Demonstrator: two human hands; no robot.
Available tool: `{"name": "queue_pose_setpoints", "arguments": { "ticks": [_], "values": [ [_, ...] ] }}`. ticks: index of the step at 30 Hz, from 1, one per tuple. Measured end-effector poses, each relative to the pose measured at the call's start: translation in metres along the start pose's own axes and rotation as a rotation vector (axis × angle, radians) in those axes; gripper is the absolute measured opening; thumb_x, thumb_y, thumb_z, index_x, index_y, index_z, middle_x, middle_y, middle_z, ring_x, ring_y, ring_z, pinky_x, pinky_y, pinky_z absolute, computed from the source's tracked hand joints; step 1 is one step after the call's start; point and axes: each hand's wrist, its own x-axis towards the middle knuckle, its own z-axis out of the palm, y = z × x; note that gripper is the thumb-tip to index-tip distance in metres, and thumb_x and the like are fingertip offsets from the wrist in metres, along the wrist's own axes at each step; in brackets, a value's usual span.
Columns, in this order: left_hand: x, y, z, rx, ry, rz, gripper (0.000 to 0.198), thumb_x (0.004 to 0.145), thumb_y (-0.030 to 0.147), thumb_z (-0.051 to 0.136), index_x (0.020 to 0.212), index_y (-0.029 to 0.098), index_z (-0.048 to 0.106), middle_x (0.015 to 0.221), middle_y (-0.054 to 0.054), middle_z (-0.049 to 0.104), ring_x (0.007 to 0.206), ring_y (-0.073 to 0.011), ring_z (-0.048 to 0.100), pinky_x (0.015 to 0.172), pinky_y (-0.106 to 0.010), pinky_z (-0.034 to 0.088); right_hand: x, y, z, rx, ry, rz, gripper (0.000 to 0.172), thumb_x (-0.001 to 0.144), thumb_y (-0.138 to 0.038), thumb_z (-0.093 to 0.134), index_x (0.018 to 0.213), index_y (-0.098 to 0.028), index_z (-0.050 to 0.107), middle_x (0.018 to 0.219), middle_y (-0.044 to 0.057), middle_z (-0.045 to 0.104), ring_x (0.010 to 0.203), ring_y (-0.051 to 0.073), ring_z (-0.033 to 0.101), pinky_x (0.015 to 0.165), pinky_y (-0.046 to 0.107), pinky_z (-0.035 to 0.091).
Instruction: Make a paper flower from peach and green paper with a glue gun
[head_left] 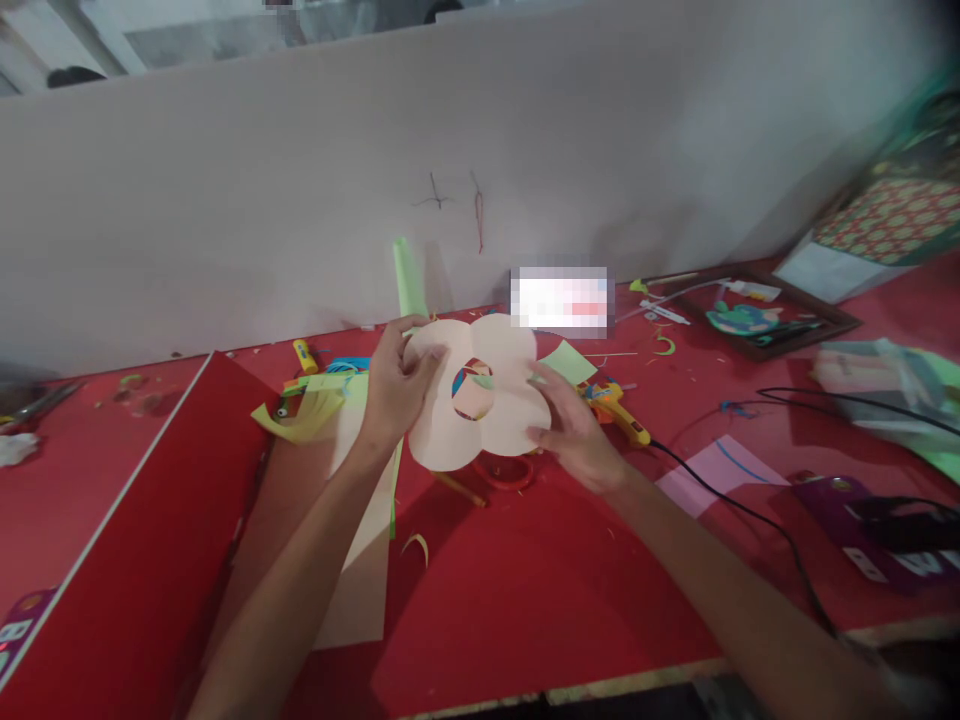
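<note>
A cream paper flower (510,350) with rounded petals and a round hole in its middle is held up above the red table. My left hand (401,385) pinches its left edge, thumb in front. On the right edge, my right hand (577,430) grips it between thumb and fingers. Through the hole, part of the things behind shows. Below the flower lie a red ring (514,474), perhaps scissors handles, and a thin yellowish stick (461,489). A yellow glue gun (622,412) with a black cord rests just beyond my right hand.
A red upright board (142,530) stands at left, beside cream paper sheets (360,600). A grey partition (300,200) closes the back, with a rolled green paper (409,280) against it. Right are pink paper (720,475), a dark tray (817,325) and a purple box (855,530).
</note>
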Motion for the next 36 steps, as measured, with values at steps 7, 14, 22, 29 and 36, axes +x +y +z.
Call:
{"name": "queue_pose_setpoints", "arguments": {
  "ticks": [7,14,22,29,36],
  "values": [
    [-0.004,0.004,0.005,-0.101,-0.123,-0.061,0.042,0.089,0.034,0.071,0.125,0.026,0.051,0.083,0.001,0.064,0.061,-0.0104,0.057,0.051,-0.021,0.044,0.003,0.008,-0.007,-0.202,0.124,-0.077,0.023,0.085,-0.049,0.079,0.088,-0.027,0.073,0.092,0.003,0.073,0.084,0.020,0.066,0.078,0.037,0.057],
    [-0.001,-0.002,-0.002,-0.168,-0.364,-0.074,0.022,0.088,0.037,0.074,0.104,0.023,0.067,0.117,-0.007,0.069,0.081,-0.0125,0.065,0.062,-0.022,0.052,0.003,0.004,-0.018,-0.192,0.221,-0.065,0.032,0.090,-0.042,0.073,0.119,-0.030,0.072,0.122,0.006,0.073,0.103,0.026,0.069,0.085,0.043,0.060],
    [-0.007,-0.009,0.004,-0.108,-0.492,-0.082,0.047,0.086,0.032,0.076,0.133,0.026,0.068,0.133,-0.012,0.070,0.090,-0.0194,0.071,0.074,-0.032,0.062,0.005,0.001,-0.025,-0.101,0.208,-0.031,0.051,0.088,-0.043,0.074,0.136,-0.032,0.066,0.120,0.006,0.076,0.103,0.029,0.073,0.083,0.049,0.064],
    [-0.007,-0.013,-0.001,-0.092,-0.486,-0.043,0.054,0.089,0.031,0.073,0.142,0.030,0.063,0.143,-0.011,0.064,0.090,-0.0190,0.070,0.073,-0.033,0.063,0.004,0.000,-0.027,-0.076,0.175,-0.030,0.054,0.088,-0.042,0.074,0.140,-0.031,0.064,0.133,0.007,0.072,0.120,0.031,0.069,0.090,0.051,0.064],
    [-0.006,-0.012,0.001,-0.083,-0.475,-0.036,0.056,0.090,0.034,0.071,0.145,0.030,0.058,0.146,-0.011,0.061,0.098,-0.0202,0.071,0.080,-0.033,0.063,0.005,0.001,-0.030,-0.160,0.178,-0.083,0.048,0.092,-0.042,0.071,0.138,-0.032,0.066,0.132,0.007,0.072,0.129,0.031,0.063,0.097,0.051,0.062]
  ]
}}
